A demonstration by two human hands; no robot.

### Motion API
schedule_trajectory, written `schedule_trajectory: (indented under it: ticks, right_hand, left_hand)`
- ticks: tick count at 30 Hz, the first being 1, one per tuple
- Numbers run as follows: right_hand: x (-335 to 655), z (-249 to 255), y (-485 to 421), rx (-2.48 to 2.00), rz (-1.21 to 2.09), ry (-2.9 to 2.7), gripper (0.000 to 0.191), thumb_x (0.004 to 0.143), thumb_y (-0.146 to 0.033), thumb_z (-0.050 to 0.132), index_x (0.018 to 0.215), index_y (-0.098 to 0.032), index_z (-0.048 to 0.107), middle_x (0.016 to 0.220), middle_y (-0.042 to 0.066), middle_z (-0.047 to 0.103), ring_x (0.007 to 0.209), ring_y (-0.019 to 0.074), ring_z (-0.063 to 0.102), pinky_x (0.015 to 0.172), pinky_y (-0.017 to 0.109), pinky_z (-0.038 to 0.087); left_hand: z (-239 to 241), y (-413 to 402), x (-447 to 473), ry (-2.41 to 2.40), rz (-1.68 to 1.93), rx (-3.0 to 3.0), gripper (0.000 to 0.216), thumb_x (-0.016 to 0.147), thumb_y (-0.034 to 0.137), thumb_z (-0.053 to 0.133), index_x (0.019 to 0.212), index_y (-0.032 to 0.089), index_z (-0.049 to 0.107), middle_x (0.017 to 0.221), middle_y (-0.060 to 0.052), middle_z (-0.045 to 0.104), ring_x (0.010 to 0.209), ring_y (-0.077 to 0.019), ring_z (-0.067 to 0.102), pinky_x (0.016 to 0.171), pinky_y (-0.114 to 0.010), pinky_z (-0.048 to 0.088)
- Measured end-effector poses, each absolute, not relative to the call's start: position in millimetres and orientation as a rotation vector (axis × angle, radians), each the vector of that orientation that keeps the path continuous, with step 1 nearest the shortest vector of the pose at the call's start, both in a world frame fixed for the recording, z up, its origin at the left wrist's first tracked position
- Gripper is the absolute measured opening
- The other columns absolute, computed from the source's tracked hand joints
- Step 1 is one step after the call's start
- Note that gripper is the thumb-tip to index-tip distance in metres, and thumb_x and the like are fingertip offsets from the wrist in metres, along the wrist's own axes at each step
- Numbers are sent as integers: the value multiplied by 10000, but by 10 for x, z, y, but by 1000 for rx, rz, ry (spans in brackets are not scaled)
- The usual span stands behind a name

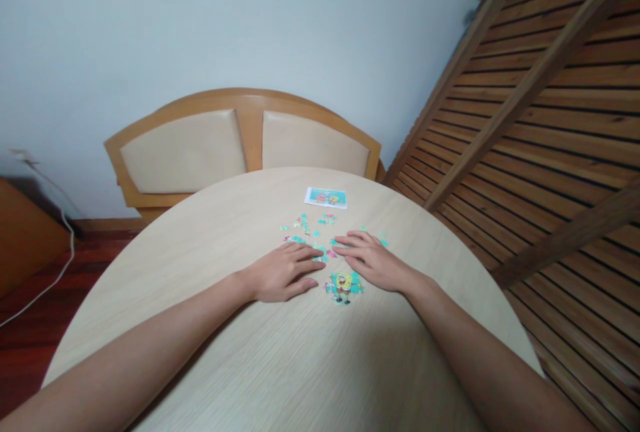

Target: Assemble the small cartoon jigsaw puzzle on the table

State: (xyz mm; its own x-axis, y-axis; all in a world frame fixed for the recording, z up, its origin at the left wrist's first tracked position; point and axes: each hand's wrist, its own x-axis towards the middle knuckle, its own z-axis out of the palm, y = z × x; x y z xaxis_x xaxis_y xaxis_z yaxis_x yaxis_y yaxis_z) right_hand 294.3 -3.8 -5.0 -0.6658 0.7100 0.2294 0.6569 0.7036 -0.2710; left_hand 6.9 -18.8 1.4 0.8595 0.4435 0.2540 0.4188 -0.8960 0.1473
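Note:
Between my two hands lies a joined section of a jigsaw puzzle [344,283], turquoise with a yellow square cartoon figure. My left hand [287,272] lies palm down to its left, fingers stretched toward loose pieces. On the other side my right hand [373,260] is also palm down with its fingers spread over the table. Loose puzzle pieces [302,221], turquoise, pink and white, are scattered beyond and between the hands; some are partly hidden by the fingers. Farther back is a reference picture card [326,198] showing a pink and a yellow figure.
The round pale wooden table [200,232] fills the foreground. Behind it a padded wooden headboard [250,132] stands against the wall. A slatted wooden frame [540,112] leans at the right, and a white cable [70,252] hangs at the left.

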Motion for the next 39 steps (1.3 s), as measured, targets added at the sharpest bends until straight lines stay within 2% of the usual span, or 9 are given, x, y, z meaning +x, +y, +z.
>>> schedule_trajectory:
  ticks: [5,9,16,21,30,36,39]
  right_hand:
    - [2910,-82,-58,-1187,293,-2606,450,1047,-354,368,1487,-388,456,1577,6,422,1459,328,339,1154,628,293]
    - [2993,-102,-28,-1246,289,-2543,491,1044,-325,368,1535,-332,386,1560,45,449,1474,308,334,1163,606,305]
    - [3116,-190,48,-1265,255,-2398,392,974,-280,515,1350,-275,627,1426,122,578,1364,277,501,1118,505,414]
    - [3020,-138,23,-1128,314,-2385,379,949,-335,588,1320,-273,636,1305,99,664,1253,269,585,1083,493,443]
    - [3116,-143,101,-1202,211,-2304,277,947,-231,555,1188,-227,693,1135,85,728,1069,252,637,968,439,496]
    - [3002,-165,57,-1322,106,-2294,276,952,-402,596,1148,-263,732,1126,85,694,1084,269,599,955,445,489]
    - [2938,-159,39,-1321,113,-2285,261,942,-426,615,1111,-279,747,1106,78,687,1052,262,601,931,436,493]
  left_hand:
    - [25,-193,67,677,427,2943,419,1032,409,426,1383,216,546,1420,-133,551,1260,-291,539,1075,-476,421]
    - [23,-195,53,687,435,2945,405,1033,402,431,1376,220,548,1414,-128,556,1258,-286,542,1074,-470,420]
    - [7,-195,49,693,461,2941,397,1030,410,430,1350,217,566,1386,-127,571,1224,-292,557,1055,-475,427]
    - [13,-193,56,673,488,2935,392,1032,409,423,1348,223,562,1378,-130,575,1218,-293,565,1046,-468,438]
    - [1,-188,48,678,479,2934,384,1028,401,438,1344,218,560,1384,-130,570,1231,-291,559,1052,-468,443]
    - [7,-183,66,645,494,2939,393,1028,402,429,1349,217,561,1383,-137,574,1221,-288,567,1046,-468,451]
    - [10,-183,71,643,488,2930,391,1025,396,437,1352,219,560,1387,-134,572,1227,-284,570,1047,-462,456]
